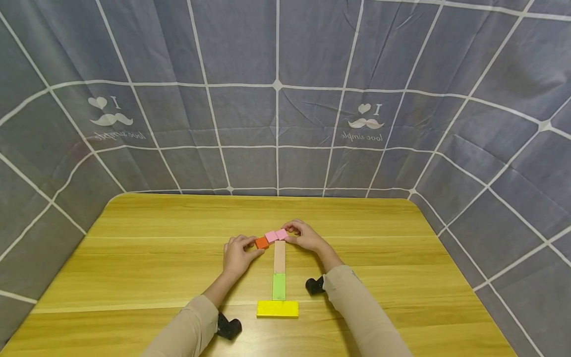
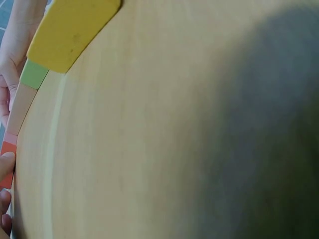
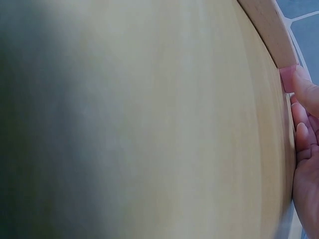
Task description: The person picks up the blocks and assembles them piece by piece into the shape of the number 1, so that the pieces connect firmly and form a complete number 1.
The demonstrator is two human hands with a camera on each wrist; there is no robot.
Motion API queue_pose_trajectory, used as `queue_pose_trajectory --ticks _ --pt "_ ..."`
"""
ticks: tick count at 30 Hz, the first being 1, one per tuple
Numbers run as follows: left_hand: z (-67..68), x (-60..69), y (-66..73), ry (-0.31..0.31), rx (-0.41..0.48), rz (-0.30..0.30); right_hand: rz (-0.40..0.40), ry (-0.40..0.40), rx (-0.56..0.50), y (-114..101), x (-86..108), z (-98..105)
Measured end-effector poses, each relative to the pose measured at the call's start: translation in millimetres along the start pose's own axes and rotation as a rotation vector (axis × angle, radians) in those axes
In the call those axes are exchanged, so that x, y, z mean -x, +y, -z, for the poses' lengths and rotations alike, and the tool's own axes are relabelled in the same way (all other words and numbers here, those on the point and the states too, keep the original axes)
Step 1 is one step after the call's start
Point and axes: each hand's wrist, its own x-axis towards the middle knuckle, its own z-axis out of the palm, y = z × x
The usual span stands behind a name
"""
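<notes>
An orange block (image 1: 261, 243) lies at the left end of a short slanted row, with a middle pink block (image 1: 271, 237) and a right pink block (image 1: 281, 234) following it. My left hand (image 1: 236, 255) grips the orange block between thumb and fingers; its thumb shows on that block in the left wrist view. At the other end, my right hand (image 1: 308, 237) pinches the right pink block, its thumb on the near side. Below the row runs a beige block (image 1: 279, 257), then a light green block (image 1: 278, 286), then a wide yellow block (image 1: 277, 309) set crosswise.
Everything lies on a wood-grain table (image 1: 156, 267) with rounded far corners. A grey curtain (image 1: 250, 114) with white grid lines surrounds its back and sides. Black devices, one at the left wrist (image 1: 229, 327) and one at the right wrist (image 1: 314, 285), sit close to the tabletop.
</notes>
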Motion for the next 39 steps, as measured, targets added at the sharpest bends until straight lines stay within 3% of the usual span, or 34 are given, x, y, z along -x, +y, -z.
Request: queue_pose_trajectory --ticks 9,14,18,23,32,39 --pt "0.7 0.6 1.3 -0.002 -0.014 -0.002 0.000 -0.001 0.015 1.6 -0.4 -0.4" --pt "1.0 0.8 1.8 -0.006 -0.017 0.001 0.001 -0.007 0.006 -10.6 3.7 2.6" --pt "1.3 0.7 2.0 -0.008 -0.017 0.003 -0.003 -0.003 0.005 0.5 0.2 0.0" --pt "1.2 0.7 1.5 -0.009 -0.018 -0.003 0.011 -0.004 -0.001 -0.7 0.8 -0.4" --pt "0.5 0.1 0.7 -0.002 -0.019 -0.006 0.026 -0.027 -0.045 -40.4 13.5 10.1" --pt "0.4 0.3 0.5 -0.009 -0.015 0.001 0.021 -0.031 -0.035 -44.2 15.4 11.7"
